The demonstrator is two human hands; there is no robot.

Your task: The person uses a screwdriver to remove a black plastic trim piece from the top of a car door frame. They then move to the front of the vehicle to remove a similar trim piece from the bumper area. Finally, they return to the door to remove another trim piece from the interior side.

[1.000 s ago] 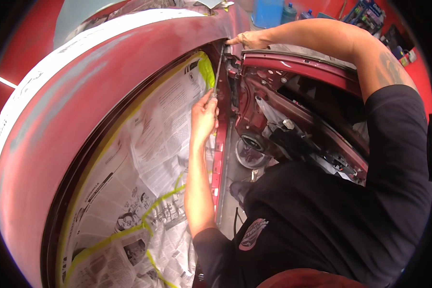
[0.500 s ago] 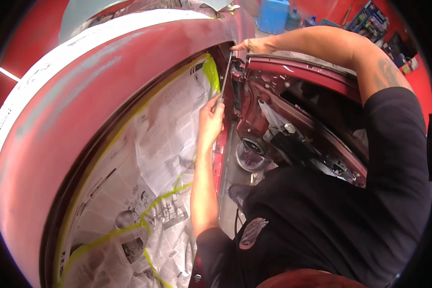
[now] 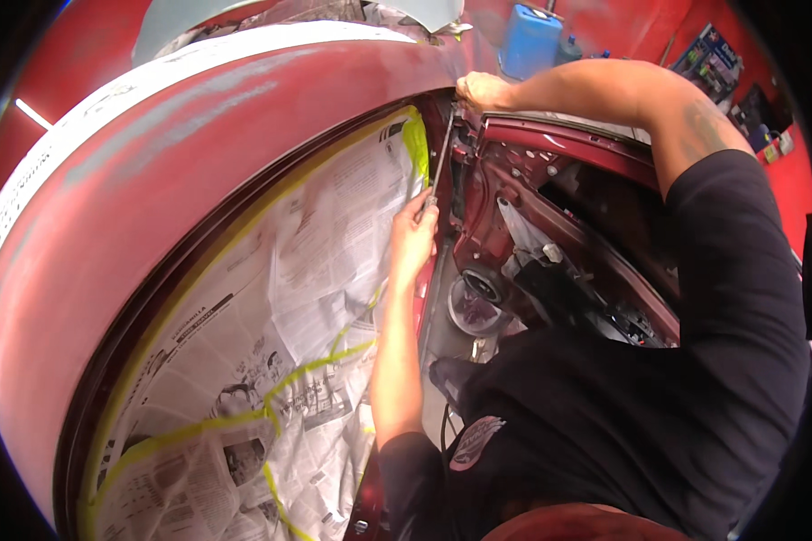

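Note:
My left hand (image 3: 414, 236) is closed around the near end of a long, thin metal rod (image 3: 442, 162). The rod runs up along the front door-hinge gap of a dark red car. At its far end my right hand (image 3: 484, 91) is curled against the top corner of the gap, where the fender meets the door; what its fingers pinch is hidden. Just right of the rod sits the hinge area of the opened car door (image 3: 514, 149), stripped of its trim. Left of the rod, newspaper masking (image 3: 325, 216) covers the door opening, edged with yellow-green tape (image 3: 416, 144).
The sanded red roof (image 3: 153, 198) with grey patches curves along the left. A speaker (image 3: 481, 286) and dangling plastic sheet (image 3: 519, 225) show on the door's inner side. A blue jug (image 3: 529, 41) stands beyond it, near a red wall with shelved goods.
The view has shifted, so the scene sits slightly lower and to the right. My right index finger, stretched out before, is now curled in. My left hand keeps its hold on the rod.

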